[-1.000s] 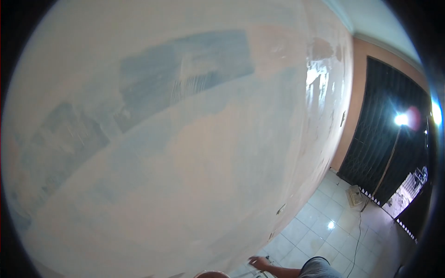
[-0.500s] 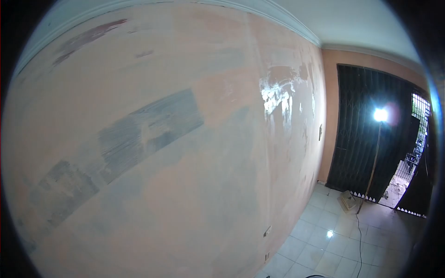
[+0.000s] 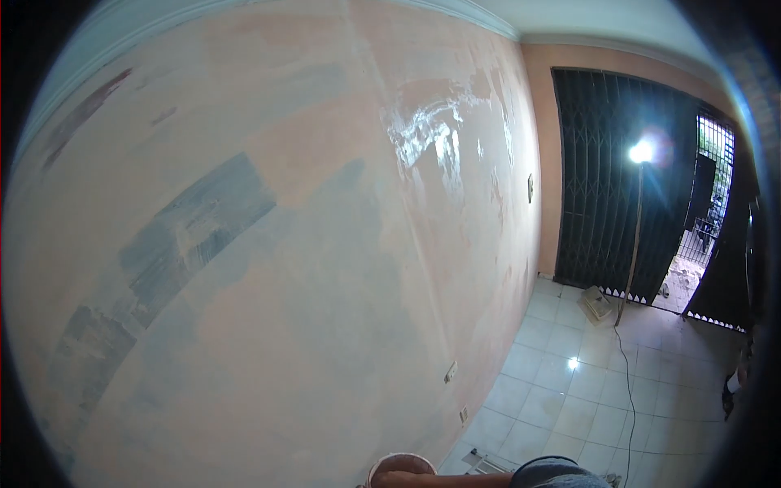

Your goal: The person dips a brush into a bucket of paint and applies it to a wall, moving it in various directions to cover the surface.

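Observation:
At the bottom edge, a bare forearm [image 3: 468,481], which looks like my left, reaches leftward to a round bucket [image 3: 404,462] with a pale rim. The hand end lies at the bucket's opening, and its fingers cannot be made out. My right hand is out of view. Beside the arm, a dark curved edge with grey-blue cloth [image 3: 553,472] shows. The wall [image 3: 309,325] is pale pink with grey patches. A darker grey band [image 3: 199,228] crosses its left part, and a wet, shiny area [image 3: 443,138] lies farther right.
A lit lamp on a pole [image 3: 637,220] stands before the dark folding gate [image 3: 598,179], its cable running over the tiled floor [image 3: 541,398]. A pale box [image 3: 595,304] lies near the pole. Low on the wall is a socket [image 3: 451,372]. Part of a person [image 3: 732,386] shows at the right edge.
The view has shifted right and down. The bucket and the forearm have come into view at the bottom, and more floor shows.

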A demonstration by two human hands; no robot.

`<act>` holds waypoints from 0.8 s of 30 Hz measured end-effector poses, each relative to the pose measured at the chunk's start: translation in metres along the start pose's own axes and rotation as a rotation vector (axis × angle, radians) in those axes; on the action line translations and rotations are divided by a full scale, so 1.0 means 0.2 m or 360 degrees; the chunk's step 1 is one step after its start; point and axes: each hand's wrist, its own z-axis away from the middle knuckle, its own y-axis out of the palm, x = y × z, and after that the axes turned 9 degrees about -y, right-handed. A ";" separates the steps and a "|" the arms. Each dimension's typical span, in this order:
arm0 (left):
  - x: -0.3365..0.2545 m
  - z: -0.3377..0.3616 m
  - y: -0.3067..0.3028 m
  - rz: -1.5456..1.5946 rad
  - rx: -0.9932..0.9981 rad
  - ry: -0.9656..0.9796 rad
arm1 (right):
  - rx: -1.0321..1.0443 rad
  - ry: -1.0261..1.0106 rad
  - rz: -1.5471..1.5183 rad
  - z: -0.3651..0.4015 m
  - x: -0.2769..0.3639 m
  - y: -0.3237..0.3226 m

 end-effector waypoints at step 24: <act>-0.48 -0.07 -0.02 -0.0128 0.0121 -0.0237 | -0.0189 0.0999 0.0392 0.14 -0.29 0.15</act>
